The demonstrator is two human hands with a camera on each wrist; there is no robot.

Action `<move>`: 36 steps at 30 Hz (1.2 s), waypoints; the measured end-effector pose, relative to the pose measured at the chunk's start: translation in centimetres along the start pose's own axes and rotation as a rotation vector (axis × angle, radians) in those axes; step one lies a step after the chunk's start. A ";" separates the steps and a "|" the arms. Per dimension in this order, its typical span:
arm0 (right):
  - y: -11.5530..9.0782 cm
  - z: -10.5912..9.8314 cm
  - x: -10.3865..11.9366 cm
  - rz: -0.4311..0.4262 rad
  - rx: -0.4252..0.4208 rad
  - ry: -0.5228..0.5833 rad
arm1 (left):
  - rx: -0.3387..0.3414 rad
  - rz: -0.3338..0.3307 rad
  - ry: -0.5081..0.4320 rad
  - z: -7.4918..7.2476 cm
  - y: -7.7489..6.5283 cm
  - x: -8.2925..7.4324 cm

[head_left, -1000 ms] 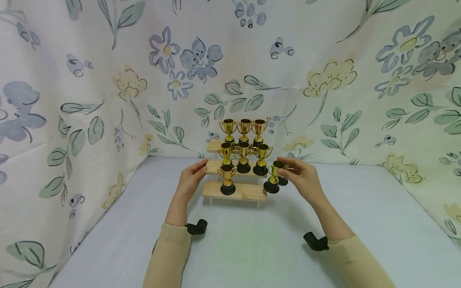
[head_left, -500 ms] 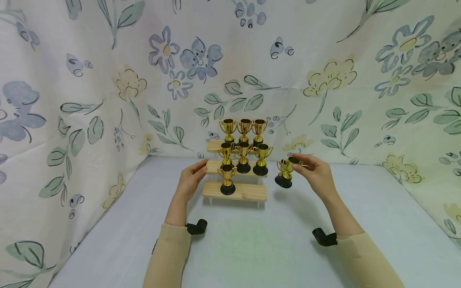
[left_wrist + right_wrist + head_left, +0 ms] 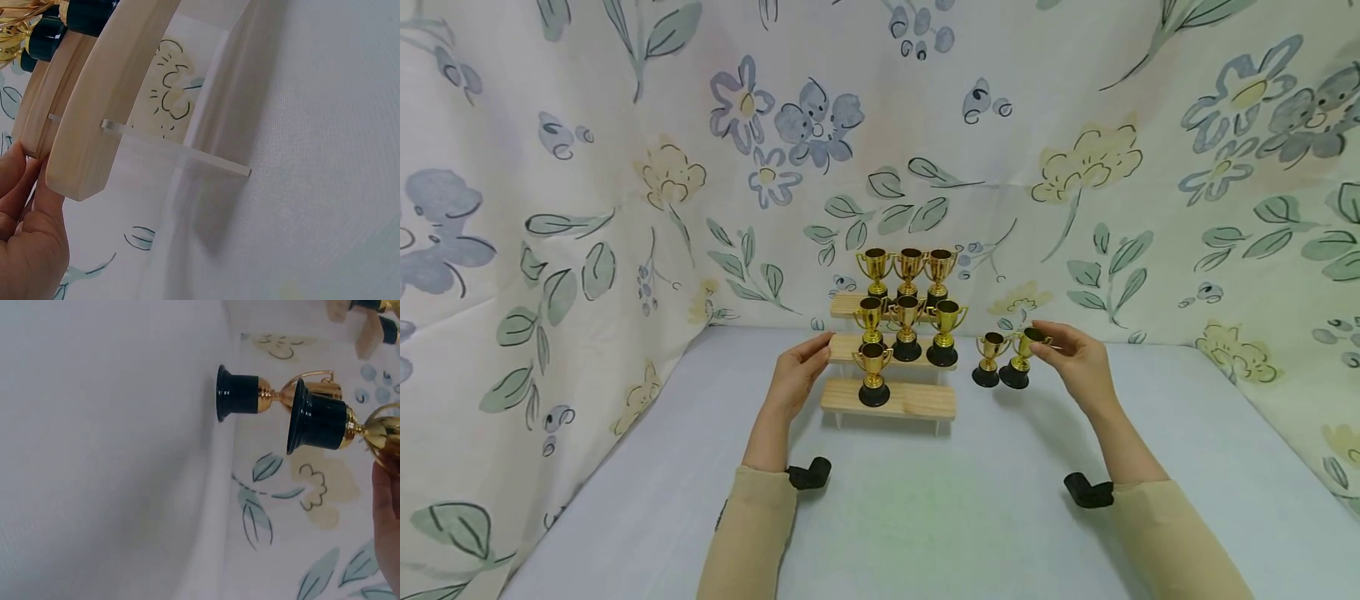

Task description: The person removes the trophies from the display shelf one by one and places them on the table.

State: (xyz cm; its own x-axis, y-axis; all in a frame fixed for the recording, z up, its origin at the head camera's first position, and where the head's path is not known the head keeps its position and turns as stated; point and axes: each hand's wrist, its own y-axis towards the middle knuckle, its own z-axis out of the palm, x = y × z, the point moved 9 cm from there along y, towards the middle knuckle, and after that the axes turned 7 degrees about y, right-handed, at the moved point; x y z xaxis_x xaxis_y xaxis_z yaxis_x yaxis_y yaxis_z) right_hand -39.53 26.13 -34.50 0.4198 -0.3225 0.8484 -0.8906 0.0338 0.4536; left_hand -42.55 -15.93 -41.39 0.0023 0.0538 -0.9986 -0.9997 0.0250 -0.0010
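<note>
My right hand pinches a small gold trophy cup by its right side. In the right wrist view the held trophy cup is slightly tilted, its black base raised off the table. Just left of it another trophy cup stands upright on the table. My left hand grips the left end of the middle board of a three-step wooden stand; in the left wrist view fingers touch that board's end. One trophy cup stands on the lowest board, left of its middle.
Three trophy cups stand on the middle board and three on the top board. Clear legs carry the stand. A floral cloth hangs behind the pale table.
My right hand has carried its trophy cup rightward, away from the stand's lowest board and past the trophy cup on the table. My left hand has stayed at the stand.
</note>
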 end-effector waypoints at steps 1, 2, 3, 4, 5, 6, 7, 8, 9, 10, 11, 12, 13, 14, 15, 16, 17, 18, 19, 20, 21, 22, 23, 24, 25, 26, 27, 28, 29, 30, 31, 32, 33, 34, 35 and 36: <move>0.1 -0.1 -0.3 0.008 -0.004 -0.003 | 0.000 -0.001 -0.001 0.0 0.0 0.0; 0.2 -0.3 -0.6 0.014 -0.006 -0.004 | 0.001 -0.003 0.001 0.0 0.0 0.0; 0.3 -0.4 -1.0 0.023 -0.008 -0.007 | 0.001 -0.004 0.003 -0.1 0.0 0.0; 0.3 -0.4 -1.3 0.031 -0.009 -0.011 | 0.000 -0.005 0.004 -0.1 0.0 0.0; 0.4 -0.5 -1.6 0.039 -0.012 -0.022 | 0.002 -0.003 0.007 -0.1 0.0 -0.1; 0.5 -0.6 -1.8 0.046 -0.015 -0.029 | 0.001 -0.003 0.007 -0.1 0.0 0.0; 0.5 -0.7 -2.0 0.053 -0.016 -0.038 | 0.002 -0.001 0.008 -0.1 0.0 0.0; 0.5 -0.8 -2.2 0.059 -0.018 -0.048 | 0.001 0.003 0.008 -0.1 0.1 0.0; 0.6 -0.9 -2.4 0.066 -0.018 -0.056 | 0.002 0.005 0.008 -0.1 0.1 0.0; 0.6 -0.9 -2.5 0.068 -0.017 -0.060 | 0.001 0.008 0.007 -0.1 0.1 0.0; 0.7 -1.0 -2.5 0.068 -0.015 -0.065 | 0.001 0.009 0.003 -0.1 0.2 0.0; 0.7 -1.0 -2.6 0.069 -0.011 -0.066 | 0.000 0.008 0.002 -0.1 0.2 0.0; 0.7 -1.0 -2.7 0.070 -0.007 -0.066 | 0.001 0.008 0.006 -0.1 0.2 0.1; 0.8 -1.0 -2.8 0.070 -0.003 -0.065 | 0.001 0.008 0.006 -0.1 0.2 0.1; 0.8 -0.9 -2.9 0.074 0.000 -0.067 | 0.001 0.005 0.005 -0.1 0.2 0.1; 0.8 -0.9 -3.0 0.079 0.002 -0.070 | 0.001 0.005 0.005 0.0 0.2 0.1; 0.9 -0.9 -3.2 0.083 0.005 -0.074 | 0.001 0.005 0.005 0.0 0.2 0.1; 0.9 -0.8 -3.4 0.090 0.009 -0.076 | 0.002 0.006 0.008 0.0 0.2 0.1; 0.9 -0.8 -3.6 0.094 0.012 -0.079 | 0.002 0.008 0.007 0.0 0.2 0.1; 0.9 -0.8 -3.8 0.101 0.016 -0.085 | 0.001 0.010 0.006 0.0 0.2 0.1; 0.9 -0.8 -4.0 0.108 0.020 -0.090 | 0.001 0.012 0.005 0.0 0.2 0.0; 0.9 -0.8 -4.1 0.113 0.025 -0.092 | 0.003 0.014 0.008 0.0 0.2 0.0; 0.9 -0.7 -4.2 0.117 0.031 -0.091 | 0.003 0.015 0.006 0.0 0.2 0.0; 0.9 -0.7 -4.4 0.121 0.034 -0.092 | 0.004 0.016 0.008 0.0 0.2 0.0; 0.9 -0.7 -4.4 0.125 0.036 -0.093 | 0.004 0.014 0.007 0.0 0.1 0.0; 0.9 -0.6 -4.5 0.131 0.039 -0.092 | 0.003 0.013 0.006 0.0 0.1 0.0; 0.9 -0.5 -4.5 0.134 0.041 -0.087 | 0.002 0.011 0.002 0.0 0.1 0.1; 0.8 -0.4 -4.5 0.137 0.042 -0.082 | 0.001 0.009 0.002 0.0 0.1 0.1; 0.9 -0.4 -4.5 0.139 0.043 -0.079 | -0.001 0.007 0.001 0.0 0.1 0.1; 0.9 -0.3 -4.5 0.140 0.044 -0.076 | -0.002 0.006 0.002 -0.1 0.1 0.1; 0.9 -0.2 -4.5 0.144 0.045 -0.072 | -0.005 0.004 0.002 -0.1 0.1 0.1; 0.9 -0.1 -4.5 0.145 0.047 -0.071 | -0.006 0.004 0.000 -0.1 0.1 0.1; 0.9 -0.1 -4.5 0.146 0.049 -0.073 | -0.007 0.004 0.000 -0.1 0.1 0.1; 0.9 0.0 -4.5 0.148 0.051 -0.076 | -0.006 0.004 0.004 -0.1 0.1 0.1; 0.9 0.0 -4.6 0.148 0.052 -0.080 | -0.006 0.005 0.004 -0.1 0.1 0.1; 0.9 0.0 -4.6 0.147 0.053 -0.082 | -0.006 0.005 0.004 -0.1 0.1 0.1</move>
State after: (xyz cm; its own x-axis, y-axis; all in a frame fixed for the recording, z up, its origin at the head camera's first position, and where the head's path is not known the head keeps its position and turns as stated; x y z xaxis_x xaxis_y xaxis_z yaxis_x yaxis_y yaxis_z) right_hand -42.28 27.64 -37.98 0.2708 -0.3941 0.8783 -0.9502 0.0369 0.3095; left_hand -42.65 -16.04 -41.48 -0.0032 0.0496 -0.9988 -0.9998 0.0185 0.0042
